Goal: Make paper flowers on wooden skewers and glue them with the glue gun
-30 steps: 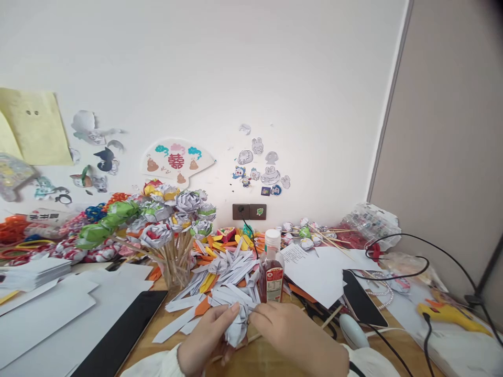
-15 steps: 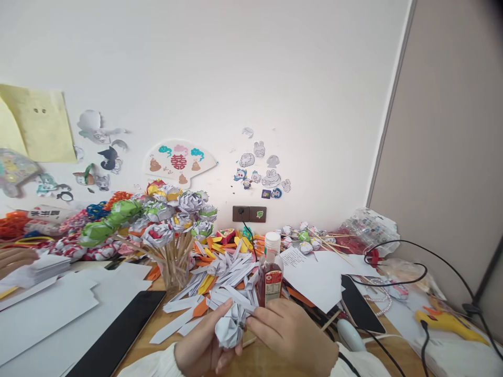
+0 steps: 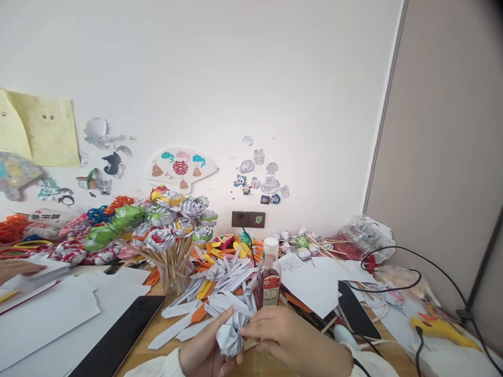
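A folded white paper flower (image 3: 229, 339) rests in my left hand (image 3: 201, 350), thumb along its upper edge and fingers beneath. My right hand (image 3: 291, 337) is closed at the flower's right side, its fingertips pinching the paper there. Below those fingers a short piece of wooden stick (image 3: 251, 345) shows; whether it joins the flower is hidden. Just beyond my hands lies a heap of folded paper strips (image 3: 231, 276), mostly white with orange and yellow. A white-capped bottle (image 3: 270, 280) with a red label stands upright behind my right hand.
Finished paper flowers on sticks (image 3: 178, 222) stand in a holder at left of centre. A black tablet-like slab (image 3: 120, 335) and white sheets (image 3: 43, 324) lie left, near another person's hand (image 3: 18, 269). At right are a phone (image 3: 359, 309), cables and a yellow glue gun (image 3: 444, 331).
My right fingers have shifted slightly on the flower, and the flower has turned a little in my left hand. The view has tilted slightly. At far left, the other person's hand has moved over the papers.
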The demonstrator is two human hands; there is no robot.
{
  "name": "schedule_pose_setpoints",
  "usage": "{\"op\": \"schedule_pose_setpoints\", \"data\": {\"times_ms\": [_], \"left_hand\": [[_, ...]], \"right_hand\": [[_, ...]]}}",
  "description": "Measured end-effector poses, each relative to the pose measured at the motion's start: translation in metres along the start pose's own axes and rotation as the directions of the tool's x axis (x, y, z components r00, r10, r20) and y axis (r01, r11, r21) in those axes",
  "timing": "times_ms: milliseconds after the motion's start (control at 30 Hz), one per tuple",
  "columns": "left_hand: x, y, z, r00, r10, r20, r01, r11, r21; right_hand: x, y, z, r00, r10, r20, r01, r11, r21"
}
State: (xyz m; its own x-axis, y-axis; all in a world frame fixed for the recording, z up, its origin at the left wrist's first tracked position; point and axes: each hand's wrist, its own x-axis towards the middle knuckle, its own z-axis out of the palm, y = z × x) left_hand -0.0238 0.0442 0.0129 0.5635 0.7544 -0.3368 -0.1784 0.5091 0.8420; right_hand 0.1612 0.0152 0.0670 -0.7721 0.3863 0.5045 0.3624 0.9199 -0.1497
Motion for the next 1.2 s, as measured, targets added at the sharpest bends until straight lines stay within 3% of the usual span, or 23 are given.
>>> {"op": "schedule_pose_setpoints", "data": {"times_ms": [67, 167, 300, 533, 833, 1200], "left_hand": [[0.001, -0.001, 0.002, 1.000, -0.011, -0.002, 0.011, 1.000, -0.007], [-0.001, 0.001, 0.002, 1.000, 0.000, -0.007, 0.000, 1.000, -0.023], [-0.002, 0.003, -0.001, 1.000, -0.007, 0.017, 0.007, 1.000, -0.021], [-0.002, -0.002, 0.005, 0.998, -0.039, 0.055, 0.040, 0.999, -0.017], [-0.005, 0.002, 0.012, 0.997, 0.072, 0.013, -0.072, 0.997, 0.000], [-0.001, -0.003, 0.012, 0.980, 0.194, -0.053, -0.191, 0.980, 0.059]], "right_hand": [[-0.001, 0.000, 0.002, 0.999, 0.024, 0.030, -0.023, 0.999, -0.022], [-0.004, 0.005, 0.011, 0.999, 0.032, -0.027, -0.036, 0.991, -0.129], [-0.007, 0.010, 0.017, 0.993, -0.031, -0.118, 0.005, 0.977, -0.215], [-0.002, 0.003, 0.016, 0.989, -0.111, -0.101, 0.070, 0.936, -0.346], [-0.006, 0.006, 0.025, 0.989, -0.003, -0.148, -0.054, 0.923, -0.381], [0.000, 0.003, 0.033, 0.987, -0.036, -0.158, -0.070, 0.782, -0.620]]}}
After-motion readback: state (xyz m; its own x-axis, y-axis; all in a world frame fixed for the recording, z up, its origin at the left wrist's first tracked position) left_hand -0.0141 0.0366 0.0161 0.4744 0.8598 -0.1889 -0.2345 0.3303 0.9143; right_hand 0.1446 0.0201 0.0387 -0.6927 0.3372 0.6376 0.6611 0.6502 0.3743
